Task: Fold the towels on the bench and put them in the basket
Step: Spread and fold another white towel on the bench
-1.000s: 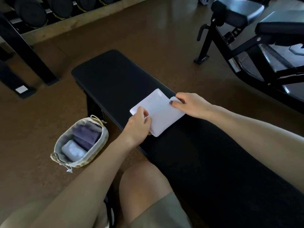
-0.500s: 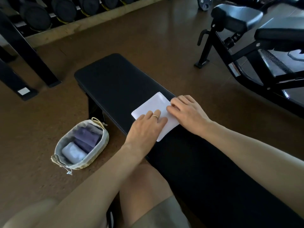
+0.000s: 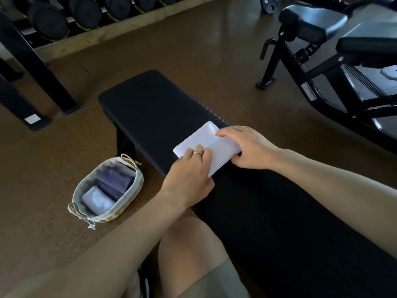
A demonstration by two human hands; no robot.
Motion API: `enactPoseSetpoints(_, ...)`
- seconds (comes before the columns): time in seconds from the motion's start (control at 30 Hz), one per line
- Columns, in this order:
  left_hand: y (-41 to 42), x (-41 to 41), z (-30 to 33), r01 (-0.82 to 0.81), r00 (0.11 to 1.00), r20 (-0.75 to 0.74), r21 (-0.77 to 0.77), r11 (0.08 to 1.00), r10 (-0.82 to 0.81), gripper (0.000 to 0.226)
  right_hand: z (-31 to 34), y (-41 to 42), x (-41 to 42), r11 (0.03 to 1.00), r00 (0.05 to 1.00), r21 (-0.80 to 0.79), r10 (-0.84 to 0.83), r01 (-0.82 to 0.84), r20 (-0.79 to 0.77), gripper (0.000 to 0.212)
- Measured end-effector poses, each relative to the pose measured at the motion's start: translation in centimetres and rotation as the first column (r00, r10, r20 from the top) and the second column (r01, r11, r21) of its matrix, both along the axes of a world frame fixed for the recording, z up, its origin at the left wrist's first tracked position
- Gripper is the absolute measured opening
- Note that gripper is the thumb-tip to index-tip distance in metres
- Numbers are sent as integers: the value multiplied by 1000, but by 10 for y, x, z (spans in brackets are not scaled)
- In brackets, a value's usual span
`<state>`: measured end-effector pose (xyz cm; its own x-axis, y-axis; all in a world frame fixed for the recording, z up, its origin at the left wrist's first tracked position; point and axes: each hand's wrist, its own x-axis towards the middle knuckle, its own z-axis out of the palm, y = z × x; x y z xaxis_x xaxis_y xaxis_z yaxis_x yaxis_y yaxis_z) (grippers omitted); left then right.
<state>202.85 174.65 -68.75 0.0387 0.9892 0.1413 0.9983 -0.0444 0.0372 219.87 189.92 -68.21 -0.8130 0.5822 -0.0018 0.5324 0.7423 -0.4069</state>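
A small white towel point(image 3: 204, 139), folded to a rectangle, lies on the black padded bench point(image 3: 150, 108) near its right edge. My left hand point(image 3: 191, 175) rests flat on the towel's near left part, fingers straight, a ring on one finger. My right hand point(image 3: 247, 147) grips the towel's right end, fingers curled over the top and thumb under the edge. On the floor to the left of the bench stands the woven basket point(image 3: 138, 183). It holds a folded purple towel point(image 3: 116, 183) and a folded pale towel point(image 3: 96, 200).
A dumbbell rack point(image 3: 53, 24) with black frame legs runs along the far left. A black gym machine point(image 3: 322, 67) stands on the right. My bare knee point(image 3: 189, 250) is beside the bench's near left edge. Brown floor lies between bench and rack.
My left hand went from pinching the towel's near corner to lying flat on it. My right hand shifted from the far corner to gripping the towel's right end.
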Motion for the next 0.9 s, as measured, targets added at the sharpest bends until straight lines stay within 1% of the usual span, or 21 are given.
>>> enactPoseSetpoints(0.03, 1, -3, 3, -27, 997, 68, -3, 1000, 27, 38, 5, 4, -5, 991, 997, -123, -60, 54, -47, 67)
enactPoseSetpoints(0.1, 6, -12, 9, -106, 959, 262, -22, 994, 108, 32, 14, 12, -16, 927, 975, -356, -179, 123, -129, 59)
enactPoseSetpoints(0.17, 11, -25, 14, -171, 865, 464, -85, 982, 191, 28, 18, 21, -29, 848, 954, -505, -264, 161, -140, 50)
enactPoseSetpoints(0.2, 14, -31, 14, -194, 814, 538, -105, 975, 220, 25, 17, 26, -35, 811, 946, -556, -297, 181, -125, 44)
enactPoseSetpoints(0.27, 18, -41, 10, -254, 724, 634, -120, 960, 271, 18, 14, 32, -45, 747, 929, -623, -360, 233, -84, 34)
enactPoseSetpoints(0.33, 23, -48, 3, -324, 641, 692, -148, 935, 332, 12, 11, 35, -54, 708, 913, -640, -408, 298, -26, 34)
enactPoseSetpoints(0.4, 28, -56, -3, -377, 577, 721, -183, 908, 384, 9, 7, 38, -64, 726, 904, -585, -427, 360, 26, 36)
enactPoseSetpoints(0.43, 30, -58, -5, -393, 560, 722, -199, 898, 406, 11, 5, 38, -68, 747, 900, -541, -434, 387, 44, 32)
enactPoseSetpoints(0.5, 33, -62, -9, -404, 551, 713, -227, 886, 434, 16, 5, 39, -77, 774, 889, -463, -450, 432, 78, 32)
enactPoseSetpoints(0.53, 34, -64, -10, -404, 553, 700, -248, 880, 452, 19, 5, 40, -81, 771, 886, -455, -453, 445, 99, 34)
enactPoseSetpoints(0.6, 34, -67, -10, -408, 544, 672, -312, 858, 503, 21, 6, 41, -84, 721, 874, -511, -465, 467, 143, 45)
enactPoseSetpoints(0.63, 33, -69, -8, -406, 519, 675, -346, 846, 525, 21, 6, 40, -83, 679, 862, -554, -481, 481, 159, 49)
enactPoseSetpoints(0.7, 31, -71, -5, -399, 423, 709, -413, 819, 564, 20, 6, 37, -79, 611, 849, -621, -497, 491, 182, 55)
enactPoseSetpoints(0.77, 26, -73, -1, -402, 347, 714, -472, 785, 607, 22, 6, 31, -75, 560, 851, -677, -485, 478, 199, 59)
enactPoseSetpoints(0.83, 17, -73, 2, -395, 282, 705, -532, 749, 650, 23, 7, 19, -72, 513, 850, -719, -485, 468, 206, 60)
enactPoseSetpoints(0.9, 2, -72, 2, -360, 197, 701, -598, 716, 685, 23, 8, 2, -68, 493, 844, -733, -495, 470, 208, 58)
